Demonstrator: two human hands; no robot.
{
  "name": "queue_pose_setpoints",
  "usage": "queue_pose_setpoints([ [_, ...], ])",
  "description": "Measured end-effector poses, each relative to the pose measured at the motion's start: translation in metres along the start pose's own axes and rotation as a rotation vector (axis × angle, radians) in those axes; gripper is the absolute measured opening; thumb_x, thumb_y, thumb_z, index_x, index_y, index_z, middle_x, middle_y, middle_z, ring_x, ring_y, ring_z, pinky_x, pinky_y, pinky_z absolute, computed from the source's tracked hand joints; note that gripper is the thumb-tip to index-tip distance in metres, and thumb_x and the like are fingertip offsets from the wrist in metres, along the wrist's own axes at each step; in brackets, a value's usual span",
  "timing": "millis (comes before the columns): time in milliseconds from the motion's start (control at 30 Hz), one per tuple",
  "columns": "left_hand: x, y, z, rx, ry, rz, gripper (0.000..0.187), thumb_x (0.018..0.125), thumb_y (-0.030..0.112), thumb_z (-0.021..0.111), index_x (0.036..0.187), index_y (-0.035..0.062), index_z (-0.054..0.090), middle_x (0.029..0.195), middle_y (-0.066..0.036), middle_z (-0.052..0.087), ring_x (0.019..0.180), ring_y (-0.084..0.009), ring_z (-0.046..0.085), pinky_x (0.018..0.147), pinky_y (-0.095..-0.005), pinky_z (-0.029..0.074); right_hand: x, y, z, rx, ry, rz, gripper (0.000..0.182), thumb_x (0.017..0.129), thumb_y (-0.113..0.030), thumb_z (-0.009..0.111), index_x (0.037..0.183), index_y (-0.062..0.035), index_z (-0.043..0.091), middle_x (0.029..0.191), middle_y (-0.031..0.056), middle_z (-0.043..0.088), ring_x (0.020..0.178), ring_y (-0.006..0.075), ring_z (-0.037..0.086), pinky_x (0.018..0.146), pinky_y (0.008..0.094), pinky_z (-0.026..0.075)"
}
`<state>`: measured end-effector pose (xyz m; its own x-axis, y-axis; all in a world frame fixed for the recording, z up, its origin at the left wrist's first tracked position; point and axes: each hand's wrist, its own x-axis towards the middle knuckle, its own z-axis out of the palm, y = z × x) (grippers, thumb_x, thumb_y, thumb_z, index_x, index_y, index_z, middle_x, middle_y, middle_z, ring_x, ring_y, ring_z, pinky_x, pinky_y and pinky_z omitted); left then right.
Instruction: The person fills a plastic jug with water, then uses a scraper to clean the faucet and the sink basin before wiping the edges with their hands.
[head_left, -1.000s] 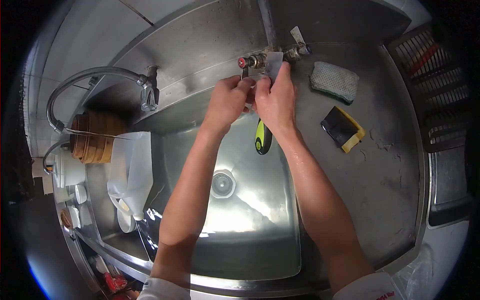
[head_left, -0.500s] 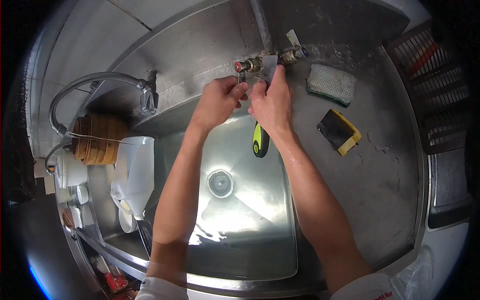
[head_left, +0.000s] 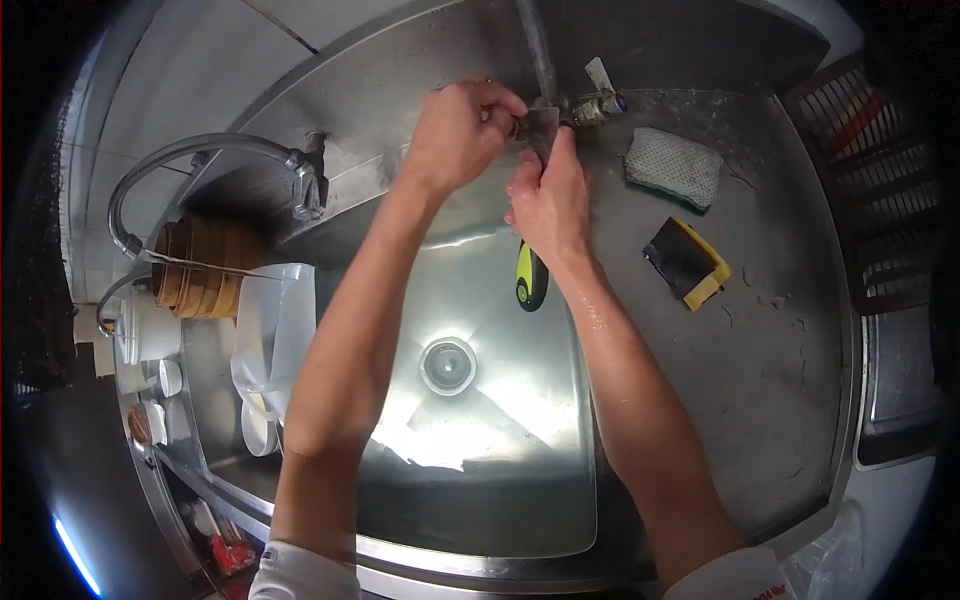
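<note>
Over the sink's back edge, my left hand (head_left: 462, 132) is closed around the red-capped tap valve, which its fingers now cover. Just to the right, my right hand (head_left: 552, 200) grips a tool whose green and black handle (head_left: 531, 276) hangs below the palm. The tool's flat metal blade (head_left: 541, 124) sticks up above the fingers, beside the valve. A second valve with a blue cap (head_left: 600, 107) is right of the blade. Under both forearms lies the metal sink (head_left: 500, 500) with its round drain (head_left: 447, 366), apparently holding clear water.
A pale sponge (head_left: 674, 168) and a black and yellow sponge (head_left: 687, 262) lie on the right counter. On the left are a curved faucet (head_left: 210, 142), wooden steamers (head_left: 205, 268), a translucent plastic jug (head_left: 275, 330) and white containers. Dark racks (head_left: 870, 170) stand at the right.
My left hand has moved up from below the red-capped valve onto it, hiding it. My right hand keeps its hold on the tool. The view has shifted slightly.
</note>
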<state>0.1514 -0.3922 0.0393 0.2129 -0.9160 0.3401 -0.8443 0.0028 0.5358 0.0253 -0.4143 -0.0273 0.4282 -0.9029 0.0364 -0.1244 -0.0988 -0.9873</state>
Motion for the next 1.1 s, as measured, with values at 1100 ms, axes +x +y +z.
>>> queue_pose_setpoints([
  [1100, -0.004, -0.025, 0.025, -0.742, 0.156, -0.38, 0.022, 0.092, 0.011, 0.057, 0.112, 0.0009, 0.059, 0.086, -0.007, 0.068, 0.078, -0.0125, 0.064, 0.065, -0.0275, 0.057, -0.021, -0.006, 0.013, -0.373, -0.064, -0.176, 0.04, 0.084, 0.002, 0.049, 0.119, 0.0122, 0.03, 0.068, 0.0261, 0.057, 0.07, 0.0462, 0.061, 0.063, 0.0522, 0.042],
])
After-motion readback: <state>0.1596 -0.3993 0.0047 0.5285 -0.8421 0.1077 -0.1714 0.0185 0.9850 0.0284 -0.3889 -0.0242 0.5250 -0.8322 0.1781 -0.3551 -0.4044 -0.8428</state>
